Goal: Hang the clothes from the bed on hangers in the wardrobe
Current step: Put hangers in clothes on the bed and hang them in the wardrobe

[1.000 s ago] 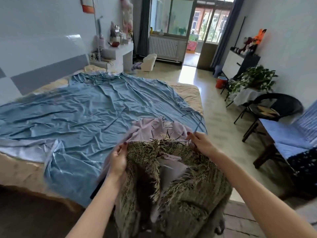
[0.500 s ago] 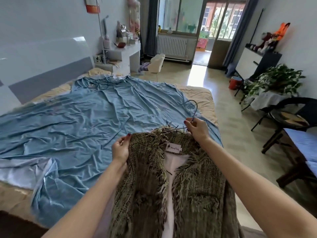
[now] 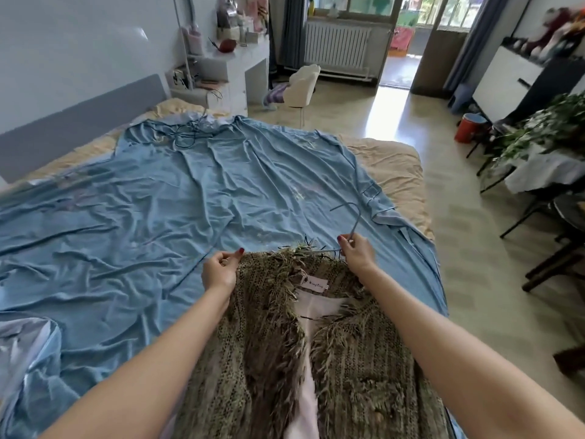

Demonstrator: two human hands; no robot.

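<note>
A green-brown tweed jacket with fringed edges and a pale pink lining lies front up on the bed's near edge. A thin wire hanger sits in its collar, hook pointing away from me. My right hand pinches the hanger at the base of the hook. My left hand grips the jacket's left shoulder edge. A wide blue sheet covers the bed. The wardrobe is not in view.
More wire hangers lie on the far side of the bed near the headboard. A white desk and a chair stand beyond. At right are a plant table, dark chairs and an orange bucket.
The jacket was bunched up a second ago; now it lies spread flat with the hanger in the collar. My view has shifted down and closer to the bed.
</note>
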